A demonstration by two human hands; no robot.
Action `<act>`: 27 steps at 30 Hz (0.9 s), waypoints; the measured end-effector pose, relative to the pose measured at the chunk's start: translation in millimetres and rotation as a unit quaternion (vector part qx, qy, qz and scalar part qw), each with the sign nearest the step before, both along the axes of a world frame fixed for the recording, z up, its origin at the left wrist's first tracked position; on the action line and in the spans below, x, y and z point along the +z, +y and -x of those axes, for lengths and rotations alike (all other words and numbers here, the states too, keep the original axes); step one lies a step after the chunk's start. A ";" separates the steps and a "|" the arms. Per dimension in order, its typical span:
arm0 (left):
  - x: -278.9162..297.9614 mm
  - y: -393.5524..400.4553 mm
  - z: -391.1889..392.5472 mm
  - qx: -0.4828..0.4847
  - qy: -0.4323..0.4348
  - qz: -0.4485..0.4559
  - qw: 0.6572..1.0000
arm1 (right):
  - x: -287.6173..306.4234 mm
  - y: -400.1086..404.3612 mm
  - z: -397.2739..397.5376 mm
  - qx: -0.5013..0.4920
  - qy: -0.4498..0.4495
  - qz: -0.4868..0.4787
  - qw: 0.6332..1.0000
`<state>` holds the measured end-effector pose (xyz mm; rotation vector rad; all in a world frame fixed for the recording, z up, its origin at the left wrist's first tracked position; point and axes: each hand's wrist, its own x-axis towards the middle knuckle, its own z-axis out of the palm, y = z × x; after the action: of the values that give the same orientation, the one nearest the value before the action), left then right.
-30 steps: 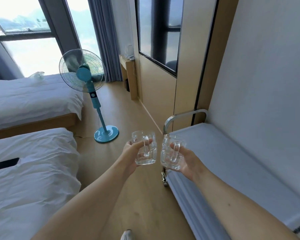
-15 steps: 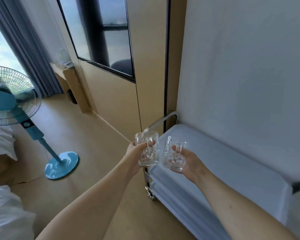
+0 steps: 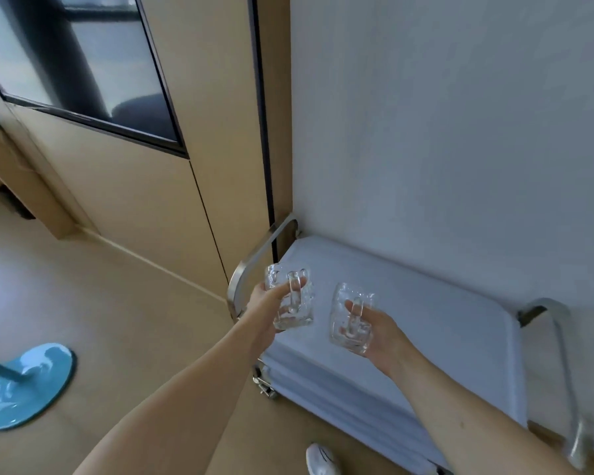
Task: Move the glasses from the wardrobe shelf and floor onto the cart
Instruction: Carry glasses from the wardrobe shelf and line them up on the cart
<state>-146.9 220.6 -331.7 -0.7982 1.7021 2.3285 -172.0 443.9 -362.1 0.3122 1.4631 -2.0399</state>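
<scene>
I hold two clear glass mugs with handles, one in each hand. My left hand (image 3: 263, 311) grips the left glass mug (image 3: 290, 298) over the near-left corner of the cart. My right hand (image 3: 379, 332) grips the right glass mug (image 3: 348, 323) above the cart's top. Both mugs hang upright in the air, apart from each other and not touching the cart. The cart (image 3: 460, 323) is pale grey-blue with a flat top and metal handles at both ends; it stands against a white wall.
A wooden wardrobe panel with a dark mirror (image 3: 83, 70) stands left of the cart. The blue fan base (image 3: 24, 389) sits on the wooden floor at lower left. A white shoe (image 3: 321, 461) shows at the bottom edge beside the cart.
My view has swung right and closer to the cart. Both hands carried the mugs forward over the cart's left end, and the mugs have moved apart.
</scene>
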 end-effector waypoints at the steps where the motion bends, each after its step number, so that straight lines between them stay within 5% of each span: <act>1: -3.6 -0.4 7.8 -0.007 -0.003 0.011 1.000 | -0.7 -0.5 6.2 -0.007 -0.008 0.004 1.000; 8: -33.6 -4.1 85.4 0.003 -0.039 0.080 0.996 | -25.6 -6.0 84.1 -0.011 -0.014 0.002 1.000; 17: -83.6 -10.3 185.7 -0.005 -0.061 0.141 0.988 | -74.4 -16.5 178.9 -0.071 -0.016 -0.113 0.991; 27: -134.3 -9.9 250.9 -0.026 -0.011 0.300 0.953 | -124.8 -21.6 234.2 -0.032 0.106 -0.256 0.960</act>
<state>-397.7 210.7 -466.0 -0.8373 2.4231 1.7535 -406.1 422.2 -487.0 0.3588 2.1372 -1.7535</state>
